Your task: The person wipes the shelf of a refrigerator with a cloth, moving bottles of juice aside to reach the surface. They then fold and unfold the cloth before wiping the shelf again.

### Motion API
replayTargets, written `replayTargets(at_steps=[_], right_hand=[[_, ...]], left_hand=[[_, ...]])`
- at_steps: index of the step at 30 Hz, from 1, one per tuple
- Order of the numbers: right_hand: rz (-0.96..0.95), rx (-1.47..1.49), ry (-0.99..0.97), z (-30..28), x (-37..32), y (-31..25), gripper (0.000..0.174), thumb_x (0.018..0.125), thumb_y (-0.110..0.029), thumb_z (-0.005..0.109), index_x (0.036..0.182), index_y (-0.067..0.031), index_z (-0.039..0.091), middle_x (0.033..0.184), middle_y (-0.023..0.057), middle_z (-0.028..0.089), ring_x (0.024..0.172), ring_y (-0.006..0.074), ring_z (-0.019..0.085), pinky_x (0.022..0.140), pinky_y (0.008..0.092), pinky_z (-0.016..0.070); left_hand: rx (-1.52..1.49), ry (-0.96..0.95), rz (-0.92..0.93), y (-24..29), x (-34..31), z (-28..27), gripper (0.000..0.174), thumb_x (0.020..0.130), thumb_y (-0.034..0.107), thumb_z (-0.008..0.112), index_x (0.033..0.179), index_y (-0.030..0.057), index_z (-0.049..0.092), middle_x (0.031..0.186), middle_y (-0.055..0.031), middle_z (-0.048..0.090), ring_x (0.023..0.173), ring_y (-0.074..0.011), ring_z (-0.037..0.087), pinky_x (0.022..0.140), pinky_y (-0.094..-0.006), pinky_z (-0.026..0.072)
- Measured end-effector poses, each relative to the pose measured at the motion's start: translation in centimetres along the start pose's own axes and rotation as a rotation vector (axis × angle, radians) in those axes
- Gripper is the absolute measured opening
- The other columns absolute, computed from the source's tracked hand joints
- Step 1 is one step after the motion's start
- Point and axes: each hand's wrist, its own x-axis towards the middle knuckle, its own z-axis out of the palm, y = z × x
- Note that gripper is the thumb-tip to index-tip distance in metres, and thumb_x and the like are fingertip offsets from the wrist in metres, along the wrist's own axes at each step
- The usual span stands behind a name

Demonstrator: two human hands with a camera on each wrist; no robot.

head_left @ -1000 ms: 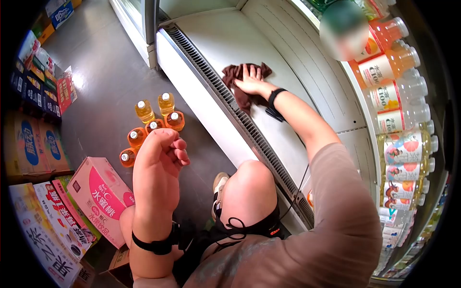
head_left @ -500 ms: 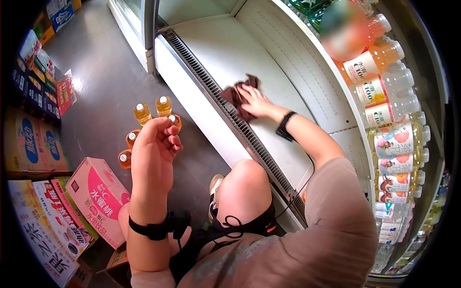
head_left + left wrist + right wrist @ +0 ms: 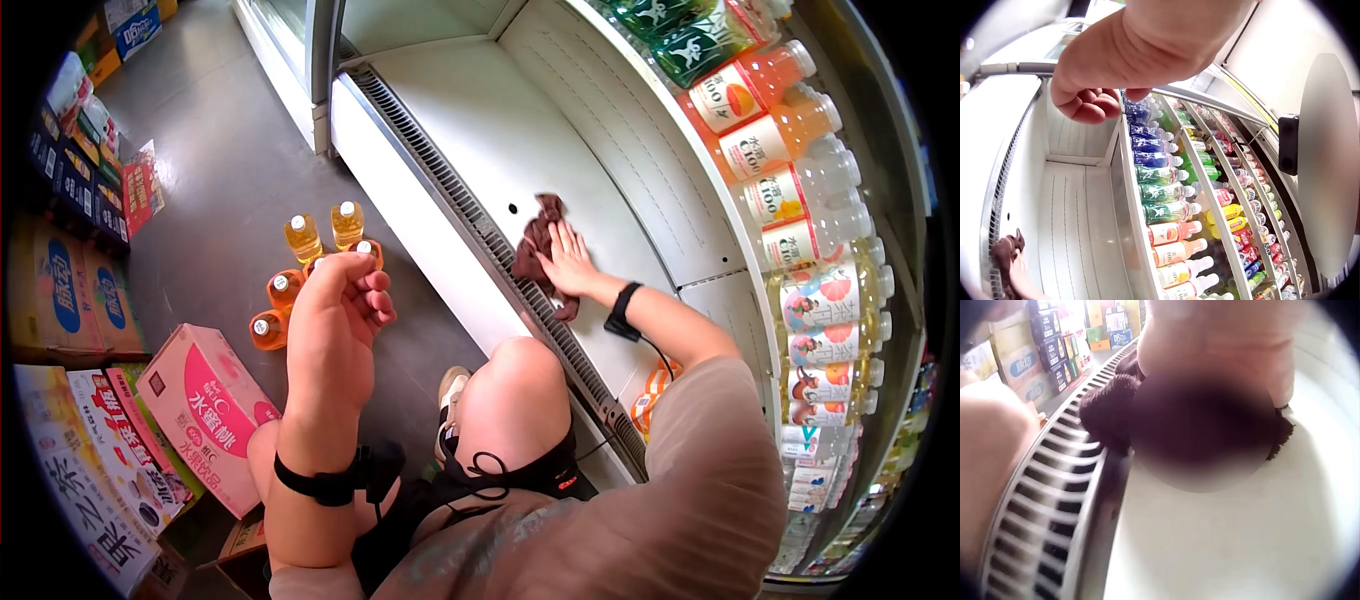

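The cloth, dark brown and bunched up, has slid along the white base of the open cooler towards the person's knee. It now lies by the front edge of that base, its near end lapping over the slotted grille. A small dark hole in the base has come into sight beside the grille, about where the cloth lay half a second ago. So the contact is now on a nearer stretch of the base and grille, and the patch just beyond it is uncovered.

The right hand has travelled with the cloth. Its fingers are extended and it presses down on the fabric from the inner side rather than gripping it in a fist; a blurred patch in the right wrist view covers the middle of the bundle, so I cannot tell how the fingertips meet the cloth there. More of an orange-and-white striped thing now shows beside the right forearm, at the near end of the cooler; what it is, I cannot tell.

The left hand has hardly moved. It is raised in front of the body, fingers loosely bent, with nothing in it and well apart from the cloth. Beyond it, the yellow and orange bottles stand on the floor, in the same group as before.
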Motion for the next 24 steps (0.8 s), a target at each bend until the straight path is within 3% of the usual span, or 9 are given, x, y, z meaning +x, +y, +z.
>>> replayTargets(at_steps=[9, 14, 18, 21, 24], right_hand=[[-0.197, -0.013, 0.156, -4.8, 18.7, -8.2, 0.071, 0.099, -0.048, 0.033, 0.154, -0.0062, 0.017, 0.160, 0.0198, 0.016, 0.150, 0.0345, 0.010, 0.120, 0.0515, 0.0068], [-0.141, -0.011, 0.200, -6.7, 24.0, -12.2, 0.069, 0.099, -0.049, 0.031, 0.154, -0.0091, 0.022, 0.161, 0.0147, 0.017, 0.150, 0.0314, 0.011, 0.120, 0.0530, 0.0074], [-0.194, 0.013, 0.225, -5.6, 22.0, -11.0, 0.067, 0.099, -0.047, 0.033, 0.153, -0.0090, 0.025, 0.161, 0.0151, 0.019, 0.149, 0.0334, 0.016, 0.119, 0.0545, 0.0103], [-0.300, -0.086, 0.163, -4.6, 16.0, -7.5, 0.064, 0.099, -0.041, 0.032, 0.150, -0.0013, 0.028, 0.159, 0.0181, 0.021, 0.148, 0.0366, 0.017, 0.119, 0.0556, 0.0117], [-0.411, -0.163, 0.176, -2.4, 8.9, -3.3, 0.064, 0.099, -0.038, 0.036, 0.150, -0.0005, 0.026, 0.159, 0.0189, 0.019, 0.149, 0.0357, 0.015, 0.119, 0.0548, 0.0104]], left_hand=[[0.013, 0.068, 0.018, 0.4, 0.1, 0.2, 0.009, 0.090, 0.019, 0.060, 0.090, 0.0095, 0.057, 0.076, -0.0022, 0.059, 0.068, -0.0109, 0.055, 0.064, -0.0274, 0.0449], [0.013, 0.084, -0.008, -0.1, 0.7, -0.1, 0.010, 0.090, 0.020, 0.059, 0.089, 0.0096, 0.059, 0.076, -0.0022, 0.060, 0.067, -0.0111, 0.055, 0.064, -0.0275, 0.0445], [-0.005, 0.093, -0.015, -0.1, 1.0, 0.2, 0.010, 0.090, 0.016, 0.058, 0.091, 0.0059, 0.058, 0.077, -0.0031, 0.059, 0.065, -0.0107, 0.053, 0.064, -0.0269, 0.0441], [-0.014, 0.066, -0.006, -0.2, 0.7, 0.3, 0.010, 0.090, 0.015, 0.058, 0.092, 0.0054, 0.059, 0.077, -0.0030, 0.059, 0.065, -0.0105, 0.053, 0.064, -0.0270, 0.0441], [-0.028, 0.044, -0.007, -0.4, 0.4, 0.2, 0.010, 0.089, 0.015, 0.058, 0.092, 0.0055, 0.059, 0.077, -0.0028, 0.058, 0.065, -0.0105, 0.053, 0.064, -0.0271, 0.0441]])
